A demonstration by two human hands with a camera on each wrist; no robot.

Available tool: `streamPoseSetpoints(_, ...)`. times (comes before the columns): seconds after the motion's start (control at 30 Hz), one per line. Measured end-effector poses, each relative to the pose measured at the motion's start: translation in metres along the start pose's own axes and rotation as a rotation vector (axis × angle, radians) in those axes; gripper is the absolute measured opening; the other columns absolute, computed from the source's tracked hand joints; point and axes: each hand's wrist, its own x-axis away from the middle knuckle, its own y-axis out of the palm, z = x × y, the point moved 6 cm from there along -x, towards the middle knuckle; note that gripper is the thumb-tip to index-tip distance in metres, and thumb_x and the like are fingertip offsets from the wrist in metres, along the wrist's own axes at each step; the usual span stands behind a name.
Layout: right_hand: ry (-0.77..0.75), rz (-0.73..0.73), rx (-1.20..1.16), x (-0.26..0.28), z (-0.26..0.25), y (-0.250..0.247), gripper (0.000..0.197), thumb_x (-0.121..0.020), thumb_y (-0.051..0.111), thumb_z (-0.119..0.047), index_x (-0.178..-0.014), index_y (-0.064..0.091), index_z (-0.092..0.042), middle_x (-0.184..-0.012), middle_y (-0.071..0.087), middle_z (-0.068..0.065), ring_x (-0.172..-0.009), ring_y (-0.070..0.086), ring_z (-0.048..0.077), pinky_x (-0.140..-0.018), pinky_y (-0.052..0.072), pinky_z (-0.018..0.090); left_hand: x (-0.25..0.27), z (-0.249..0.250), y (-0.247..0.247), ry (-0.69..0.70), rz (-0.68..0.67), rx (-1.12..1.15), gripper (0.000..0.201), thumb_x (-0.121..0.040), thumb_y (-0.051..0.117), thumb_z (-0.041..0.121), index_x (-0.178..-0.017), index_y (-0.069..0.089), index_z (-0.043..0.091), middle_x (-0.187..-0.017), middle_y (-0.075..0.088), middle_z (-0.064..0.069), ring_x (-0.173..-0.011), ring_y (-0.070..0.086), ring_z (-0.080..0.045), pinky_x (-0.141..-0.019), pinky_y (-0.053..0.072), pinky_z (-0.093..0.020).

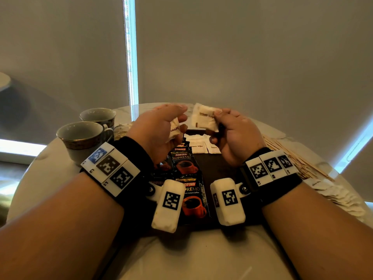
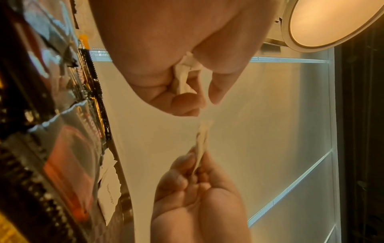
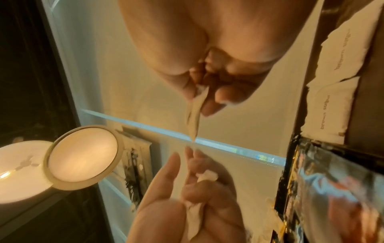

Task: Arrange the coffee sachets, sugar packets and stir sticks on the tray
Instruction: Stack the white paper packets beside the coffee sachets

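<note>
Gripping one sugar packet (image 1: 204,120) each, the left hand (image 1: 161,130) and right hand (image 1: 232,134) hover over the tray (image 1: 220,164), coffee sachets (image 1: 182,162) laid, stir sticks (image 1: 292,158) untouched at right.

A: so what was on the table in that head shot?

B: dark tray (image 1: 220,164) in the middle, Kopiko coffee sachets (image 1: 182,162) lined up down its left half, a couple of brown sugar packets (image 1: 198,147) lying flat at the far end

A: and the hands?

B: both raised over the far edge of the tray. left hand (image 1: 159,128) gripped one sugar packet (image 1: 174,129), right hand (image 1: 232,130) pinched a few more packets (image 1: 203,117)

A: anything off to the sides?

B: two cups (image 1: 84,138) on the left, stir sticks (image 1: 292,158) spread out on the right, with loose packets (image 1: 341,199) nearer the camera
</note>
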Motion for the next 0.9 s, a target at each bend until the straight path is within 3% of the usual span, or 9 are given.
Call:
streamPoseSetpoints(0.13,0.137,0.222,-0.018,-0.015,0.018,-0.033,0.013,-0.104,0.048,-0.016,-0.112,0.057,-0.011,-0.090,0.067,0.009,-0.057,0.056,0.012,-0.045,0.037,0.023,-0.001,0.003,-0.002,-0.022,0.051,0.122,0.016,-0.098,0.047,0.000,-0.101,0.059,0.010,-0.104,0.055,-0.012,-0.080,0.065,-0.021,-0.052,0.051,-0.022)
streamPoseSetpoints(0.27,0.280,0.240,-0.037,-0.028,0.048,-0.046,0.015,-0.103,0.042,-0.006,-0.113,0.054,-0.008,-0.085,0.060,0.009,-0.049,0.054,0.008,-0.039,0.039,0.020,-0.001,0.002,-0.001,-0.003,0.049,0.128,0.035,-0.092,0.033,-0.016,-0.097,0.053,0.013,-0.120,0.051,-0.019,-0.095,0.070,-0.029,-0.058,0.058,-0.026)
streamPoseSetpoints(0.37,0.346,0.196,0.051,-0.028,0.058,-0.044,0.020,-0.103,0.039,-0.001,-0.108,0.058,-0.004,-0.090,0.061,0.013,-0.055,0.056,0.009,-0.040,0.044,0.017,-0.003,0.001,-0.001,0.001,0.041,0.132,0.035,-0.094,0.037,-0.016,-0.105,0.053,0.012,-0.122,0.053,-0.019,-0.096,0.072,-0.031,-0.062,0.061,-0.033)
streamPoseSetpoints(0.47,0.409,0.112,0.134,-0.024,0.063,-0.038,0.031,-0.103,0.037,0.001,-0.126,0.056,-0.005,-0.103,0.064,0.017,-0.066,0.058,0.011,-0.043,0.048,0.017,-0.005,0.000,-0.003,0.005,0.040,0.081,0.035,-0.095,0.046,-0.013,-0.111,0.055,0.016,-0.122,0.058,-0.019,-0.101,0.071,-0.035,-0.062,0.062,-0.038)
streamPoseSetpoints(0.57,0.435,0.089,0.174,-0.022,0.063,-0.036,0.037,-0.102,0.039,0.003,-0.135,0.053,-0.004,-0.105,0.065,0.016,-0.069,0.060,0.012,-0.044,0.050,0.018,-0.008,-0.001,-0.006,0.012,0.059,0.037,0.035,-0.093,0.054,-0.011,-0.108,0.060,0.020,-0.121,0.065,-0.016,-0.103,0.069,-0.034,-0.058,0.057,-0.035)
streamPoseSetpoints(0.7,0.457,0.046,0.207,-0.018,0.062,-0.032,0.037,-0.102,0.038,0.005,-0.136,0.051,-0.001,-0.104,0.064,0.015,-0.072,0.063,0.014,-0.047,0.052,0.018,-0.009,0.000,-0.007,0.023,0.055,0.039,0.034,-0.092,0.058,-0.008,-0.107,0.063,0.022,-0.116,0.070,-0.013,-0.099,0.069,-0.030,-0.054,0.051,-0.029)
streamPoseSetpoints(0.9,0.506,-0.019,0.255,-0.015,0.061,-0.026,0.038,-0.103,0.035,0.006,-0.137,0.050,-0.001,-0.105,0.066,0.017,-0.076,0.065,0.016,-0.050,0.055,0.018,-0.011,0.000,-0.003,0.065,0.030,0.067,0.029,-0.090,0.065,-0.007,-0.109,0.064,0.016,-0.113,0.070,-0.013,-0.092,0.071,-0.025,-0.059,0.055,-0.027)
